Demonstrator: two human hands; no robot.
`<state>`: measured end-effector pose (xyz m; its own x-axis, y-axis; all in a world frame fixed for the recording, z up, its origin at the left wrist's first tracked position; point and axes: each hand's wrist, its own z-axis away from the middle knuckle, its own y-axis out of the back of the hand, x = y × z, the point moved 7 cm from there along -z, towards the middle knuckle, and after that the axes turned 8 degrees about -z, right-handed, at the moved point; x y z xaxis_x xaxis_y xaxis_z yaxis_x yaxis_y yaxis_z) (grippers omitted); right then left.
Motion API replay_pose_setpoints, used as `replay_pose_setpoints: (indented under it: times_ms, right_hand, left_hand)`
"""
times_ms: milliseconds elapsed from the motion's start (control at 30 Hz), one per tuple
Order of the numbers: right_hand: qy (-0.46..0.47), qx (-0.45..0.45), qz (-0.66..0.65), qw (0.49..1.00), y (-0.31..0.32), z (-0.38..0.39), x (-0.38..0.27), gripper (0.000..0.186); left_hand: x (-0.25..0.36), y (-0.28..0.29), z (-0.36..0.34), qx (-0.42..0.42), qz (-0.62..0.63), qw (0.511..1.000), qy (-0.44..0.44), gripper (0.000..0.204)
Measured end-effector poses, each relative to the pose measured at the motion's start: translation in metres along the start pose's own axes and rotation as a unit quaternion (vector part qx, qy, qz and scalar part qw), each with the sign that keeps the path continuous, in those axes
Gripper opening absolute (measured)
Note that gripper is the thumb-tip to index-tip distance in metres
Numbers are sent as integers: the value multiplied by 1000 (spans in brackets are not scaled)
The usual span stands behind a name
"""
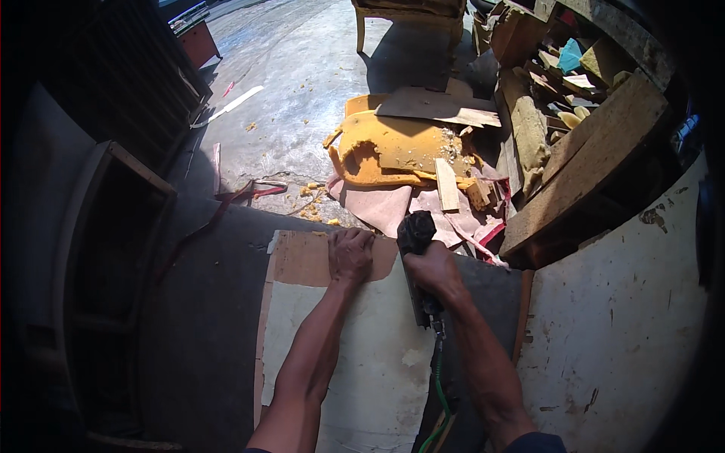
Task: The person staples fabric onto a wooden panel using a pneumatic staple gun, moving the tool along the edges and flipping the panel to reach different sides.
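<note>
Head view, looking down: a pale panel (370,362) with a brown far end lies in front of the person. The left hand (351,255) rests on that brown end, fingers curled near its far edge; whether they grip it, I cannot tell. The right hand (432,270) is wrapped around a black air tool (417,232) at the panel's right edge, a green hose (440,381) trailing below. Beyond lies torn orange foam (404,147).
</note>
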<state>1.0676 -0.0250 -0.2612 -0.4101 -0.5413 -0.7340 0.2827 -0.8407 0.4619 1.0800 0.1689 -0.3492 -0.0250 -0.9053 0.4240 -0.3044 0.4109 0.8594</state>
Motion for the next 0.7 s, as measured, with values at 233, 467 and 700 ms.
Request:
replay_pose_setpoints:
  times_ms: [233,467,700]
  right_hand:
    - [-34,-19,51,998,20,-7,3,42]
    - [-58,140,14,988,113,7,107,35]
    - [-67,62,-67,994,74,17,110,36]
  left_hand:
    - [-1,-8,11,-29,-35,999,-2,15]
    - [13,-10,-3,43,-60,996,-47,12]
    - [10,-8,-4,37,-90,994,-40,16]
